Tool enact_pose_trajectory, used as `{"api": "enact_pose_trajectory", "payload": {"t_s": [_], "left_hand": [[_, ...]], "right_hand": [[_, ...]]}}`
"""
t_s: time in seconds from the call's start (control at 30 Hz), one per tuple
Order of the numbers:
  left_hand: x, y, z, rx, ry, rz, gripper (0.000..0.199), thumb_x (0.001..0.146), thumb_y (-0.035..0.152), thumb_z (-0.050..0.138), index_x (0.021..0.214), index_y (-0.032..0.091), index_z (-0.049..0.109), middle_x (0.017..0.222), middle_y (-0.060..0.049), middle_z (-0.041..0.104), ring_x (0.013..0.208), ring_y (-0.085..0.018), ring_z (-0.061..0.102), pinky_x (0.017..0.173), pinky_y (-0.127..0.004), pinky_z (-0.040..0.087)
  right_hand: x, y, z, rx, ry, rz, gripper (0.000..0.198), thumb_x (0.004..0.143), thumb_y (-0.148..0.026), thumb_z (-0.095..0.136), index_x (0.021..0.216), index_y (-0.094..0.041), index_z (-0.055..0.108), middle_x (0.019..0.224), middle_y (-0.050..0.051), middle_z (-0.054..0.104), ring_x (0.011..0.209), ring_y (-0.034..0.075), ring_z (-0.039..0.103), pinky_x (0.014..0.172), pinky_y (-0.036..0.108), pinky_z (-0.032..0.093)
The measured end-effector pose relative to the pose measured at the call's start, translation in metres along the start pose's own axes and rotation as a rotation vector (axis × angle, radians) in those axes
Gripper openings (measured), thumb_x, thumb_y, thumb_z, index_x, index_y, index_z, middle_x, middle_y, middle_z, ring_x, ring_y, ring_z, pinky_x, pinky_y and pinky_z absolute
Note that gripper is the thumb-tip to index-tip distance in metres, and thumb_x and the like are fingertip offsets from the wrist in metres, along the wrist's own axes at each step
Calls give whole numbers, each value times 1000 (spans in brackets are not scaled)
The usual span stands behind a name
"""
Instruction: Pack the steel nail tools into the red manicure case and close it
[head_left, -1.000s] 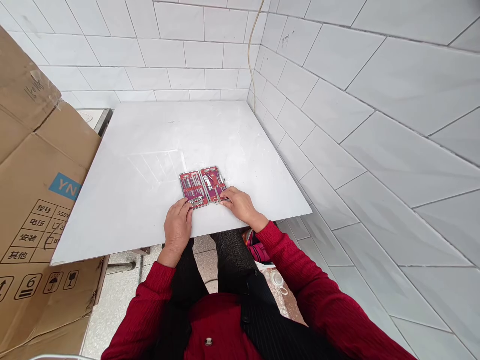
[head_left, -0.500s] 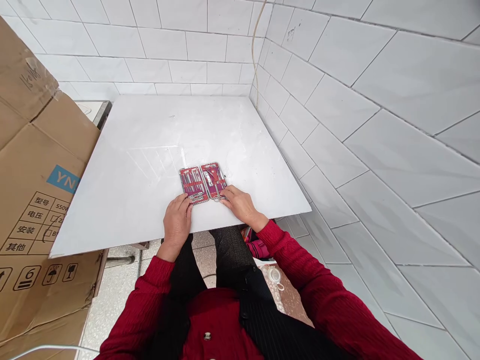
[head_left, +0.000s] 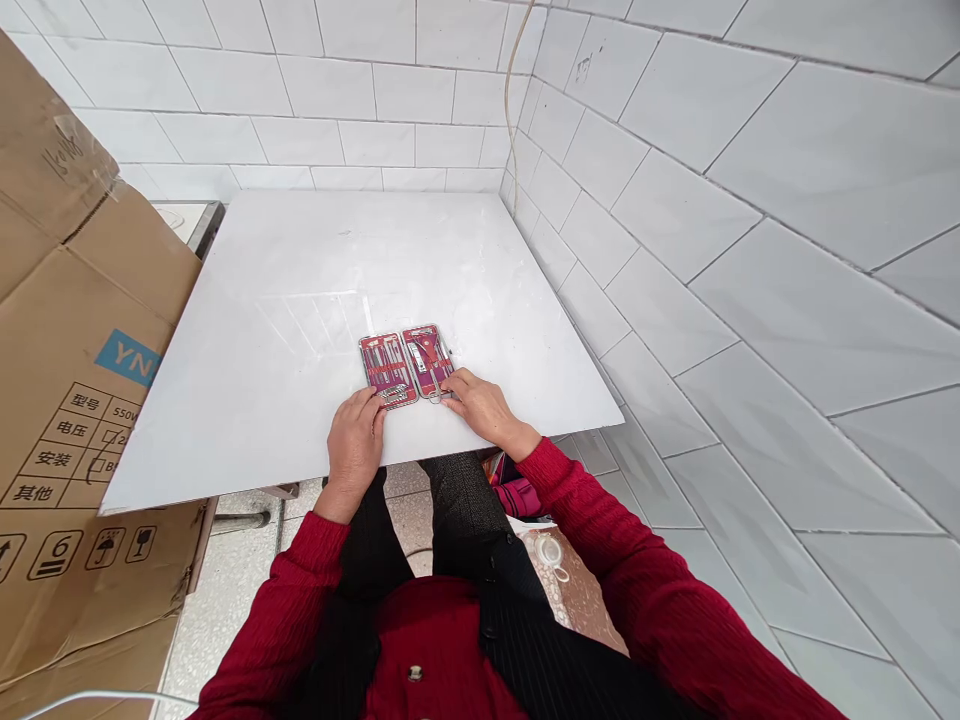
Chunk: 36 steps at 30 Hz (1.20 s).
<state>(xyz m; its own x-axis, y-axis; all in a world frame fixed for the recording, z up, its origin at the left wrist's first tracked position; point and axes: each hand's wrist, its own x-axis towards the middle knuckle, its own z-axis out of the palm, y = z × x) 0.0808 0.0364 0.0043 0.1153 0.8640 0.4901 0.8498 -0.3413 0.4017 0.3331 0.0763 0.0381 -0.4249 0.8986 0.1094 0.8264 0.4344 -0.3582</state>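
And here is the flat, hinged case with a silvery rim and a red-and-purple lining [head_left: 409,370], lying wide open on the white, glossy rectangular tabletop [head_left: 247,420], not far from its near edge, its two rounded-corner leaves side by side with the spine between them. What a colourful little thing! Over on the left leaf, a row of slim, silvery metal tools [head_left: 394,360] runs lengthwise, a red strap crossing them at the middle, and silvery metal clippers [head_left: 394,394] lie crosswise at the near end. Across to the right leaf: more red and purple, more slender metal, and a small white piece with dark marks [head_left: 421,357] set close to the spine; the finest shapes are too small to make out. Now the hands, one at each near corner! The bare left hand [head_left: 354,435], below a ribbed dark-red sleeve [head_left: 300,570], has thumb and fingers drawn narrow on the near left corner, holding it. The bare right hand [head_left: 484,408] matches it opposite, thumb and forefinger closed about the near right edge, covering part of that leaf. How hard either one presses, nobody can tell from here.
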Motion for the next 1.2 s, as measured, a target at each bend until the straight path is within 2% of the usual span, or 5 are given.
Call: {"api": "enact_pose_trajectory", "payload": {"t_s": [0.2, 0.43, 0.57, 0.77, 1.2], "left_hand": [[0, 0, 0, 1, -8, 4, 32, 105, 31, 43, 114, 18, 70, 132, -15, 71, 123, -31, 66, 107, -51, 52], [0, -1, 0, 8, -4, 20, 31, 106, 31, 42, 113, 18, 70, 130, -15, 72, 122, -31, 66, 107, -50, 52], [0, 0, 0, 2, 0, 20, 30, 106, 30, 43, 112, 19, 70, 130, -14, 72, 121, -31, 66, 106, -50, 52], [0, -1, 1, -19, -13, 11, 32, 106, 31, 43, 115, 17, 70, 132, -16, 71, 124, -32, 65, 107, -51, 53], [0, 0, -1, -6, -30, -1, 34, 107, 31, 40, 117, 17, 70, 132, -14, 71, 127, -31, 64, 110, -50, 51]], "right_hand": [[1, 0, 0, 8, 26, 6, 18, 102, -29, 65, 118, -22, 69, 127, 8, 68, 106, 21, 66, 78, 30, 50], [11, 3, -3, 47, 23, -20, 12, 98, -28, 72, 108, -22, 71, 115, 5, 70, 102, 20, 66, 78, 29, 47], [12, 3, -5, 54, 17, -17, 12, 98, -26, 71, 110, -22, 71, 117, 5, 70, 101, 20, 66, 78, 29, 46], [10, 3, -11, 37, -33, -14, 14, 95, -25, 73, 109, -23, 72, 117, 4, 70, 96, 19, 66, 75, 28, 44], [25, 3, -26, -22, -121, -71, 15, 94, -22, 74, 109, -21, 71, 119, 5, 71, 102, 20, 67, 76, 28, 43]]}}
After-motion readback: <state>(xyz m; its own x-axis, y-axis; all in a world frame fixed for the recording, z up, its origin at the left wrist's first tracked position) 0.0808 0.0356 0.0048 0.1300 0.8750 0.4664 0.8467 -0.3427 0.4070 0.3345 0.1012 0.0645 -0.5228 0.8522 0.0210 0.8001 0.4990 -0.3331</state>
